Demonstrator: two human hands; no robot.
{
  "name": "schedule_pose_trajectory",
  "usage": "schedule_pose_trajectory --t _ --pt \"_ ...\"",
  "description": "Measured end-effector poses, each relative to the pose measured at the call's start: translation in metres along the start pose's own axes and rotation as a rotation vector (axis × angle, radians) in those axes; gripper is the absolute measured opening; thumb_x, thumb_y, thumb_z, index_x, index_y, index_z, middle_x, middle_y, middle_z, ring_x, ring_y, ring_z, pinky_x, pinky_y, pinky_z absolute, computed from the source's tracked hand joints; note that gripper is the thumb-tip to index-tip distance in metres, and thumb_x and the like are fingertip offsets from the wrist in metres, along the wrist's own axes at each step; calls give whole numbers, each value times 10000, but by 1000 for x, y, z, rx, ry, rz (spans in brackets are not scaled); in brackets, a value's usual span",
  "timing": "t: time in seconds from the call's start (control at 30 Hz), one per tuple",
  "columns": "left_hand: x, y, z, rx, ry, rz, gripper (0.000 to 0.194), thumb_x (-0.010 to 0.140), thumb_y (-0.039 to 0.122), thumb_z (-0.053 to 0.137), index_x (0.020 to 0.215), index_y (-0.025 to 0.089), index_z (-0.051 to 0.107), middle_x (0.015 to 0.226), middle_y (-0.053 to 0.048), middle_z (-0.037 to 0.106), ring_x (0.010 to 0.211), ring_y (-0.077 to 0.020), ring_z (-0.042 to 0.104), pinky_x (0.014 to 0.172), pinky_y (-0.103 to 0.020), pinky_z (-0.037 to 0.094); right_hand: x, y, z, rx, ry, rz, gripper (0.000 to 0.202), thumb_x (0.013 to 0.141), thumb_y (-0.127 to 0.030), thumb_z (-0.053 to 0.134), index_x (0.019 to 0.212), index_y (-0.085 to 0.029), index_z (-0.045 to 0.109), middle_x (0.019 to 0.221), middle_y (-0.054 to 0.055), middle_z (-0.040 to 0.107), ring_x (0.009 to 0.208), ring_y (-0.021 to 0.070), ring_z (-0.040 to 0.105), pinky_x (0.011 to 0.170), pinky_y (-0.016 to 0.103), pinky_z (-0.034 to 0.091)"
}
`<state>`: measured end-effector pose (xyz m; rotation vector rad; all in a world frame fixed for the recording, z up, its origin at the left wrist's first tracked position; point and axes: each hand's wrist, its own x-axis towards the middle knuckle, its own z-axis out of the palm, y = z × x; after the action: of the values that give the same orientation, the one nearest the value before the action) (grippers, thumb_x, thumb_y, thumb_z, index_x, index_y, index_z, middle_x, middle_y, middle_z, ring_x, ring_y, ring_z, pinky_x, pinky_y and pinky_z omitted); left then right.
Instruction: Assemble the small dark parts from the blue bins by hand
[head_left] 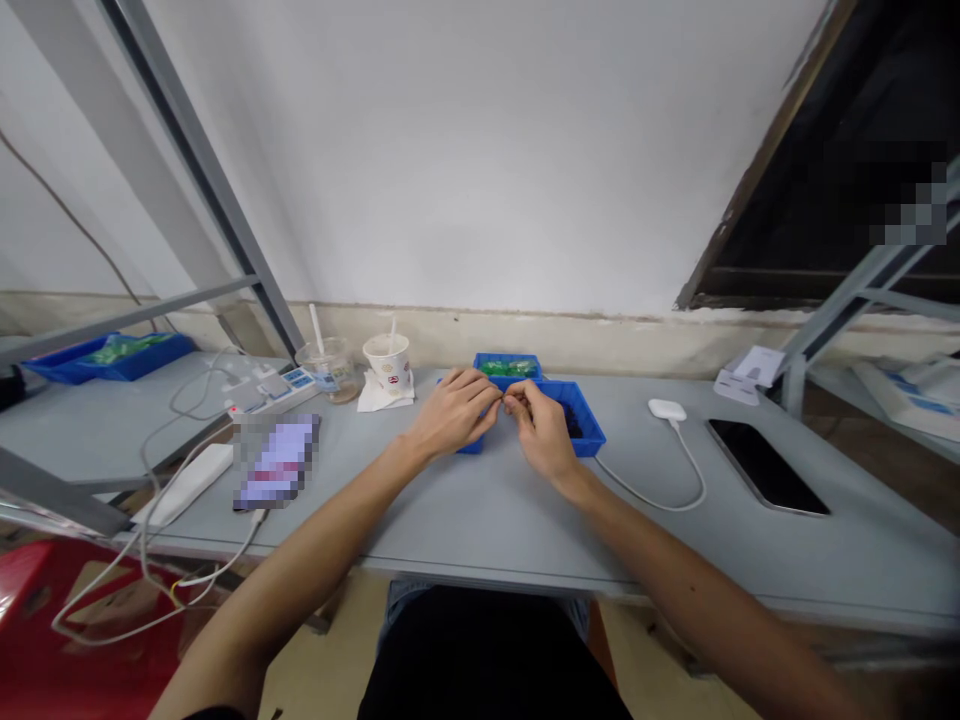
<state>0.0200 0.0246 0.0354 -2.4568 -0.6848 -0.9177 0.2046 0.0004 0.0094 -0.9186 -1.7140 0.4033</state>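
Note:
Over the front of the blue bins, my left hand (459,408) and my right hand (538,425) meet fingertip to fingertip. Both have their fingers pinched together, and whatever sits between them is too small to make out. Behind my right hand is a blue bin (592,432) holding small dark pieces (574,420). A second blue bin (471,446) lies mostly hidden under my left hand. At the back, against the wall, a blue bin (507,358) contains green items (510,369).
To the left stand a paper cup (388,365) on a napkin, a clear plastic cup (334,375), a power strip (277,392) and a lit phone (279,462). At right lie a white charging case (667,409) on a cable and a dark phone (768,466). Metal shelf posts rise on both sides.

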Motion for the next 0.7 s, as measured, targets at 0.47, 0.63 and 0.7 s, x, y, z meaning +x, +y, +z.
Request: schedule_pose_trajectory --t 0.47,0.63,0.7 --pt "-1 -1 4 -11 -34 -20 256 1056 242 438 985 185 678 977 -66 751 1010 -228 639 926 -399 483 2 0 -4 -247 -120 4 318 1072 -384 370 811 -239 480 695 2 577 627 160 520 646 280 339" --pt "-1 -1 4 -31 -21 3 250 1051 238 448 973 188 681 980 -63 755 1022 -228 640 932 -396 483 0 -1 -3 -319 -127 -19 303 1065 -362 349 811 -242 462 686 9 567 612 167 501 633 288 309" --pt "-1 1 3 -37 -21 31 241 1049 229 452 976 187 678 990 -62 755 1036 -225 640 947 -390 483 0 -1 -1 -331 -112 -10 335 1066 -369 331 773 -245 439 636 3 527 571 165 463 617 301 287"
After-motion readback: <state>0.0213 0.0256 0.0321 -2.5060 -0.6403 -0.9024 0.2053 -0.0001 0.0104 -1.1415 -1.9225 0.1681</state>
